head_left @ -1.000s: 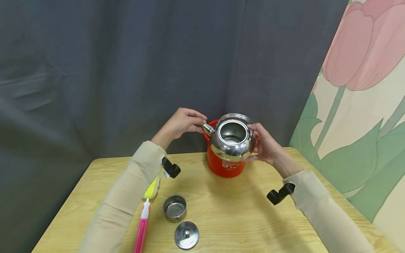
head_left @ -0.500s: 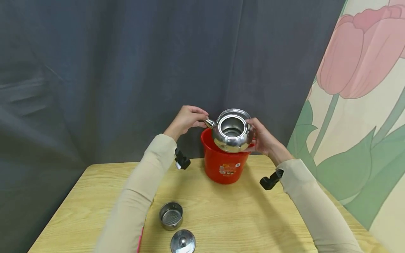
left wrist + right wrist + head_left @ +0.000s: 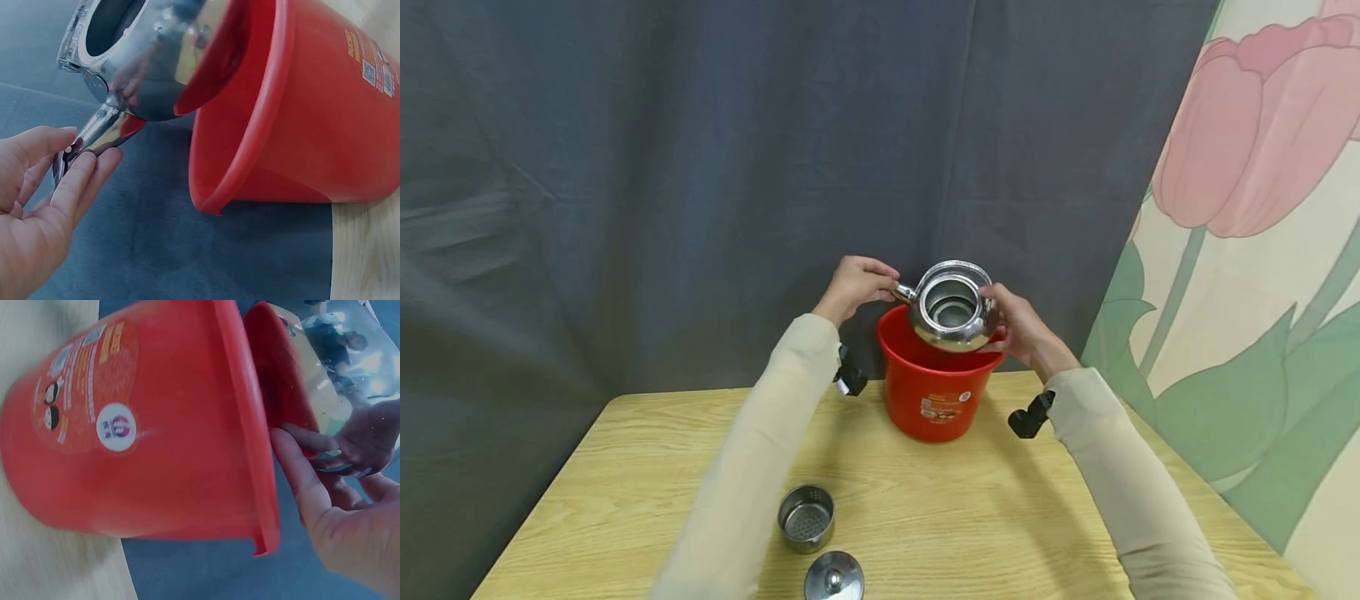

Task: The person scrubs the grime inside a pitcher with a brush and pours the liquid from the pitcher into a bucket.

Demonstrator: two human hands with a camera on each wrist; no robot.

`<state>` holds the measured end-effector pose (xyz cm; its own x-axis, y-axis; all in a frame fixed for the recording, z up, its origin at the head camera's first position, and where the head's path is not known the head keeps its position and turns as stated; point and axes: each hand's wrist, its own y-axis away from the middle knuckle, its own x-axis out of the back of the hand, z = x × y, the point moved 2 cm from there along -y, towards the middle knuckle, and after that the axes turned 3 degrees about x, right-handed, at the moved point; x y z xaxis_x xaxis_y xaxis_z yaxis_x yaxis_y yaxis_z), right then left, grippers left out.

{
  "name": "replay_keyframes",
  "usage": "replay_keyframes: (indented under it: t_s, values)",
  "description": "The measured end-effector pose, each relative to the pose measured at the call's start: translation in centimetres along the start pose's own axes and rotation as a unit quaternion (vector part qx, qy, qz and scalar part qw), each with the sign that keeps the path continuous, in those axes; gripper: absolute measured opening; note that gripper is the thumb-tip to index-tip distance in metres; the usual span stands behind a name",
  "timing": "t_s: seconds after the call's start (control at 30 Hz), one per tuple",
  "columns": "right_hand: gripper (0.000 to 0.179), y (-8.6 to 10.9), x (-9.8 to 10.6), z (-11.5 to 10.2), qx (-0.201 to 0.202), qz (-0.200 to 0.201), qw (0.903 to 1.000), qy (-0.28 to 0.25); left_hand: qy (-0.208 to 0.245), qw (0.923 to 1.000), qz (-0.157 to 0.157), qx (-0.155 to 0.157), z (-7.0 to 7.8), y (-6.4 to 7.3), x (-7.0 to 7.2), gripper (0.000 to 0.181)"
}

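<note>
A shiny stainless steel kettle [image 3: 953, 338], lidless, hangs tilted over the mouth of a red plastic bucket [image 3: 928, 392], its round opening facing the head camera. My left hand [image 3: 859, 285] pinches the kettle's spout [image 3: 103, 130] between thumb and fingers. On the other side, my right hand [image 3: 1024, 329] grips the kettle's body, with the thumb near the opening's rim and fingers underneath. The right wrist view shows those fingers close beside the bucket's rim [image 3: 256, 425]. The kettle's underside is partly hidden by the bucket in the wrist views.
A small perforated steel strainer [image 3: 806, 518] and a round kettle lid [image 3: 833, 577] lie on the wooden table [image 3: 925, 517] nearer to me. Behind the bucket hangs a dark curtain [image 3: 737, 167]. A flower-painted wall [image 3: 1232, 367] borders the table's right side.
The kettle has shifted back from in front of the bucket to over its mouth, both hands moving with it. The yellow-headed, pink-handled brush is now hidden behind my left sleeve.
</note>
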<state>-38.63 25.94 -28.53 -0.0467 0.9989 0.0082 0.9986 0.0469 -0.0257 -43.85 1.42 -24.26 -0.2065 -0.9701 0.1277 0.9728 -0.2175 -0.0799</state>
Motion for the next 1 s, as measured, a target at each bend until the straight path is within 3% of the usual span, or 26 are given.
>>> replay_keyframes:
  t_s: [0.13, 0.4, 0.67, 1.0]
  values:
    - [0.028, -0.1, 0.2, 0.1, 0.026, -0.009, 0.9996, 0.009, -0.03, 0.9995, 0.007, -0.006, -0.4, -0.2, 0.0, 0.024]
    - [0.056, -0.2, 0.5, 0.4, 0.052, -0.024, 0.9977, 0.035, -0.053, 0.9983, 0.02, -0.016, -1.3, -0.3, 0.2, 0.024]
    - [0.067, -0.3, 0.7, 0.5, 0.063, -0.026, 0.9962, 0.054, -0.117, 0.9919, 0.044, -0.02, -2.2, -0.3, 0.4, 0.016]
    - [0.067, 0.0, 0.9, 0.7, 0.08, -0.028, 0.9944, 0.063, -0.108, 0.9931, 0.04, -0.022, -2.9, 0.0, 0.2, 0.012]
